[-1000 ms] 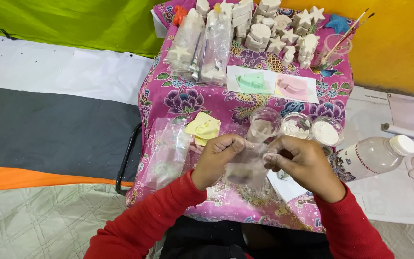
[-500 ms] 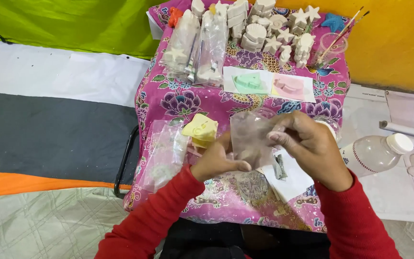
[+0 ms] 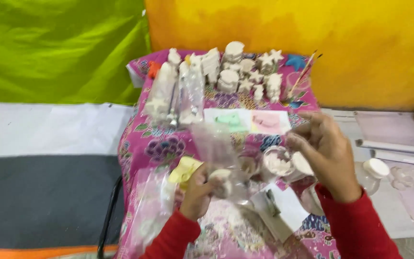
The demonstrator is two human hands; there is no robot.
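My left hand (image 3: 198, 193) grips the lower end of a clear plastic bag (image 3: 212, 144) and a round white plaster piece (image 3: 222, 182) inside it. The bag stands up blurred above the pink floral tablecloth (image 3: 144, 144). My right hand (image 3: 324, 153) is raised to the right of the bag, fingers apart and pointing left; I see nothing held in it. Both sleeves are red. Under the hands lie a white paper with a small metal clip (image 3: 275, 206) and white powder on the cloth.
White plaster figures and stars (image 3: 238, 72) crowd the table's back, bagged ones (image 3: 168, 96) at left. Green (image 3: 230, 120) and pink (image 3: 267, 122) pieces lie mid-table. Powder cups (image 3: 276, 163), a yellow piece (image 3: 185, 170), loose bags (image 3: 152, 216), a brush cup (image 3: 300, 84) and a white-capped bottle (image 3: 374, 169) are near.
The camera tilted up. My right hand let go of the bag and moved up and right. My left hand kept the bag and the plaster piece, lower than before.
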